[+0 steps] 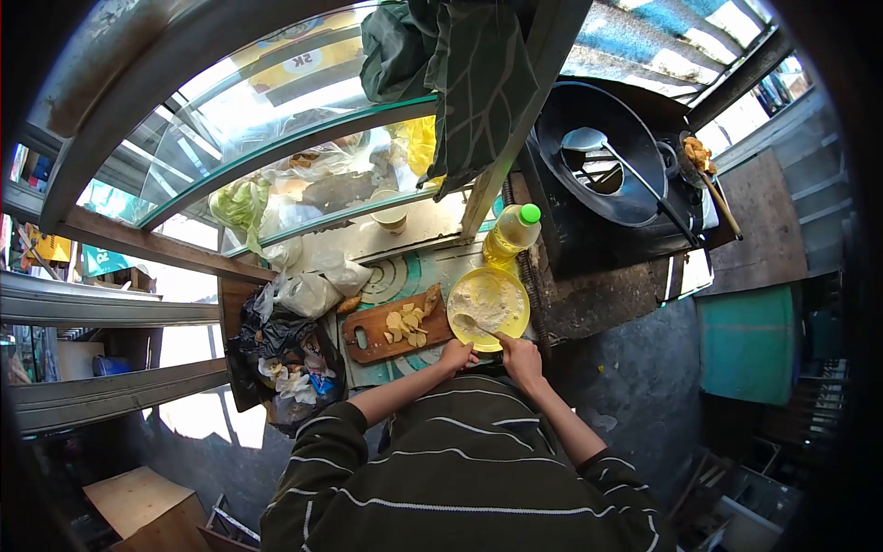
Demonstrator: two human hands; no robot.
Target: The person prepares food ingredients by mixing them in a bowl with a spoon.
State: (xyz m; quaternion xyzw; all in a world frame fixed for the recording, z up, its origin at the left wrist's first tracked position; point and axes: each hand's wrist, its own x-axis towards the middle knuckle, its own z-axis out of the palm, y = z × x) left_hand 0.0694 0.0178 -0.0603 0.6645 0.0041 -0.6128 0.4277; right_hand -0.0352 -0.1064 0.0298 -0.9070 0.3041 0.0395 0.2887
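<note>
A yellow bowl [521, 299] with pale flour [486, 299] in it stands at the counter's near edge. My left hand [457, 357] is closed on the bowl's near-left rim. In my right hand [521, 359] is the handle of a spoon [467, 323], whose head rests in the flour. Left of the bowl lies a wooden cutting board [372, 340] with several pale slices [406, 325] and a brown root-like piece [432, 299] at its corner. Just behind the bowl stands an oil bottle [511, 235] with a green cap.
A wok [600, 147] with a ladle [625, 166] sits on the stove at right. Fried food [699, 155] lies in a strainer beside it. A black rubbish bag [276, 340] hangs at left, near plastic bags [317, 290]. A glass case with cabbage [241, 210] rises ahead, cloth [483, 83] draped over it.
</note>
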